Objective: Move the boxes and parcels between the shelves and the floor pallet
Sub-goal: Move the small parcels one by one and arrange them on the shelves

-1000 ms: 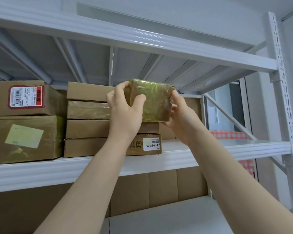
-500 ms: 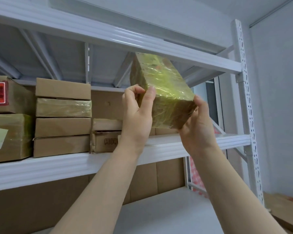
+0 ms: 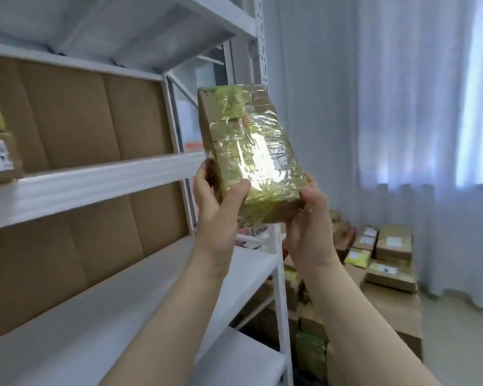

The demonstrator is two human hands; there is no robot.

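Film-wrapped parcel (image 3: pixel 248 151) beside the shelf's (image 3: pixel 95 179) right end
Left hand (image 3: pixel 218 210) and right hand (image 3: pixel 310 227) clasp its base; next, probably lower it onto the floor pile (image 3: pixel 385 257).

We see a small goods storeroom: white metal shelving (image 3: pixel 95 176) fills the left of the frame, and taped, labelled parcels (image 3: pixel 385 254) are stacked low at the right.
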